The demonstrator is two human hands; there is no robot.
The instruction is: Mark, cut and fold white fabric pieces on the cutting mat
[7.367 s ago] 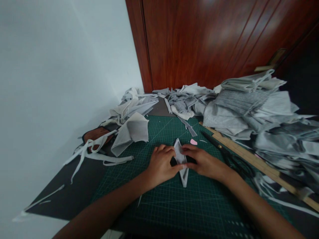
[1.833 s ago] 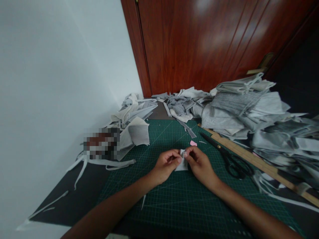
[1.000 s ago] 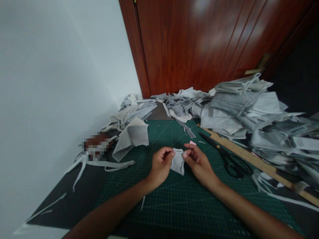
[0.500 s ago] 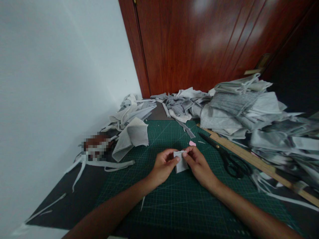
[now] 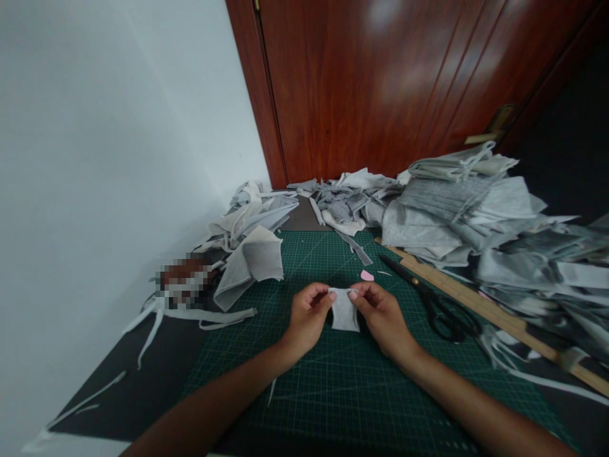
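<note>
A small piece of pale grey fabric (image 5: 344, 312) hangs between my hands, above the green cutting mat (image 5: 314, 400). My left hand (image 5: 308, 314) pinches its upper left corner between thumb and fingers. At the upper right corner, my right hand (image 5: 380, 312) has the same kind of pinch. The top edge looks folded over and runs taut from one thumb to the other. Just beyond the fingers lie a pink scrap (image 5: 366, 275) and a thin white sliver (image 5: 384, 273).
Black scissors (image 5: 440, 311) lie right of my right hand, beside a long wooden ruler (image 5: 466, 298). Grey fabric piles stand at the right (image 5: 451, 209), at the back (image 5: 347, 200) and at the left (image 5: 254, 260). A wooden door (image 5: 371, 95) rises behind.
My hands have drawn slightly apart at the fabric's top edge. The fabric now faces me flatter and straighter, where it was tilted and more bunched before.
</note>
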